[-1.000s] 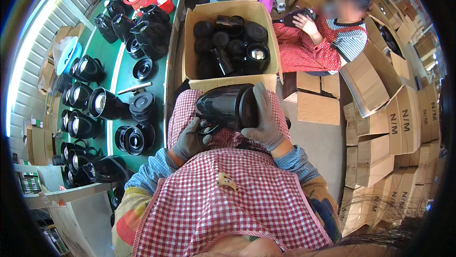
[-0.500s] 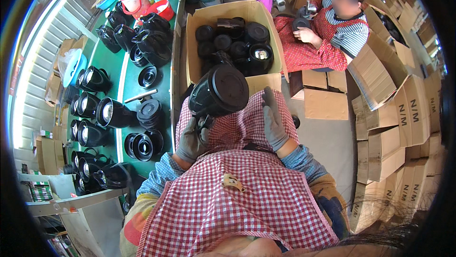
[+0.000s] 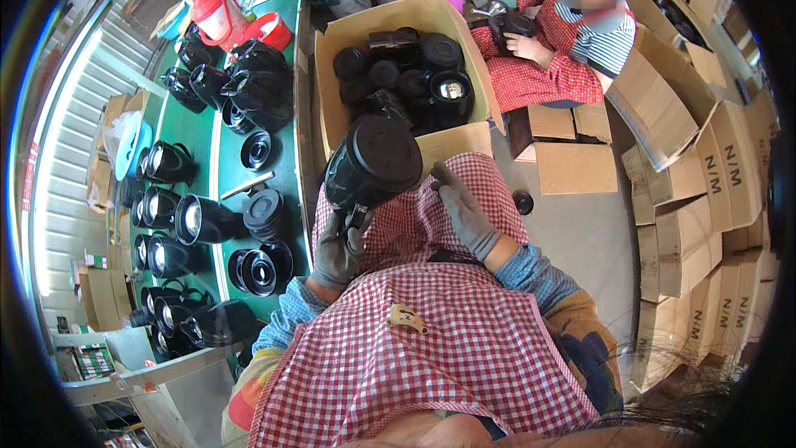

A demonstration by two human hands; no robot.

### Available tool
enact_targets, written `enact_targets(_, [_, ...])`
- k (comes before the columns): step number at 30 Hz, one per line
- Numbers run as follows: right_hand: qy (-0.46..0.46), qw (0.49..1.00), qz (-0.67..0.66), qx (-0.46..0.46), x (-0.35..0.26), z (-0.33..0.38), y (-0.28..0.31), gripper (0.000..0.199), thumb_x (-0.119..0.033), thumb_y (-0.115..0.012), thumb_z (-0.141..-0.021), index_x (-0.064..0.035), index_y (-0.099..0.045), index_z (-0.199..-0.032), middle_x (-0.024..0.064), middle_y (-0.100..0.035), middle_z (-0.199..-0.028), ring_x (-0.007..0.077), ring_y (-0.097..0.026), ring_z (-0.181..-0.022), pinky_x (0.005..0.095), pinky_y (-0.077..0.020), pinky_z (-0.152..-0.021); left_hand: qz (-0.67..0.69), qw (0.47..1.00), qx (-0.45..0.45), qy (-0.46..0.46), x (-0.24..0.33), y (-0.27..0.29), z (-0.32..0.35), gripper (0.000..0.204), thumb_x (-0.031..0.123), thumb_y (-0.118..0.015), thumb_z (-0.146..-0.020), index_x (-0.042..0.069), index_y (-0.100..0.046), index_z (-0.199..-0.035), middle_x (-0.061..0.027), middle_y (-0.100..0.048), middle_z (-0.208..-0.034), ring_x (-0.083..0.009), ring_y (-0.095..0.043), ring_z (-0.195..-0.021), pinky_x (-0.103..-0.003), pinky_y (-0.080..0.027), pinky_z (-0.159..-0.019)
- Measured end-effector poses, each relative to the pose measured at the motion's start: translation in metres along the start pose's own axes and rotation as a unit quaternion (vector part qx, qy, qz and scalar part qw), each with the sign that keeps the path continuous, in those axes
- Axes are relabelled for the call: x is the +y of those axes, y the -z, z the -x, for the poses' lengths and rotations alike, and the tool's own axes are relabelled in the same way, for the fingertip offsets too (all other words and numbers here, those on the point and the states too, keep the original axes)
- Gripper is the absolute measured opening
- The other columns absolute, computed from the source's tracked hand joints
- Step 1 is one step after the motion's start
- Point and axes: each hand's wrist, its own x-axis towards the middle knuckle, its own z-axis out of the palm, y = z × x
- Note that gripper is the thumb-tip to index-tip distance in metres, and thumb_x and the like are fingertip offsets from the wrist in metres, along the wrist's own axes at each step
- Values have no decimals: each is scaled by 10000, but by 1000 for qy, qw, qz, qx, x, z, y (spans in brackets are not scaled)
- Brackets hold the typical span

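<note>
A glossy black vacuum jug (image 3: 352, 187) is tilted above my lap, its round dark base (image 3: 387, 152) facing up toward me. My left hand (image 3: 338, 251), in a grey glove, is closed round the jug's handle from below. To the right of the jug, my gloved right hand (image 3: 466, 212) holds nothing; its fingers are stretched out, a little apart from the jug. Just beyond the jug stands a cardboard box (image 3: 479, 140) with several black jugs and parts in it. What lies under the jug is partly hidden.
On the left, a green table (image 3: 217, 278) bears rows of black jugs (image 3: 203, 220), black ring-shaped parts (image 3: 260, 150), a red container (image 3: 217, 17) and a red bowl (image 3: 272, 30). A co-worker (image 3: 551, 58) sits at the far right holding a dark part. Stacked cartons (image 3: 663, 257) line the right side.
My right hand has shifted slightly left, toward the jug, and leans more. The jug, still in my left hand, has turned a little. The view has also shifted slightly.
</note>
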Motion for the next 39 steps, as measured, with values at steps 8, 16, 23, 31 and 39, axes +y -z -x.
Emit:
enact_targets(8, [-12,988,-105,-108,-22,-12,-16,956,-487,-613,-989,42,-98,-1597,277,-267,-1615,362,-248,-1530,442,-231,-1251,245,956,-98,125,7,-4,-2,437,299,-378,-1107,121,-462,-1497,-141,-490,-1514,-287,-521,-1359,-327,-628,-788])
enact_targets(16, [0,989,-109,-100,-86,3,-70,1052,-356,-738,-923,46,-23,-1581,292,-382,-1519,386,-414,-1437,486,-385,-1185,-207,972,-102,-42,-4,-74,-16,721,317,-677,-987,163,-304,-1585,-153,-409,-1566,-297,-454,-1414,-485,-377,-1194])
enact_targets(23, [53,986,-140,-79,-67,2,-64,913,-59,-724,-910,28,-128,-1596,274,-379,-1533,347,-458,-1402,422,-409,-1170,-252,959,-124,-18,-5,-48,-28,707,203,-701,-979,153,-331,-1579,-120,-430,-1562,-266,-408,-1453,-428,-312,-1231])
enact_targets(31, [132,989,8,61,-48,-33,-13,922,116,-695,-836,19,-194,-1604,186,-330,-1621,222,-359,-1475,315,-365,-1173,-196,981,-5,10,17,21,-34,370,325,-544,-1046,134,-584,-1360,-72,-640,-1285,-243,-616,-1146,-390,-503,-975])
enact_targets(39, [195,929,262,172,-29,-93,48,970,13,-764,-753,-10,-272,-1589,198,-408,-1586,292,-381,-1487,359,-318,-1214,-93,992,80,23,26,17,-40,340,327,-532,-1064,142,-562,-1348,-27,-600,-1102,-195,-592,-995,-346,-520,-882])
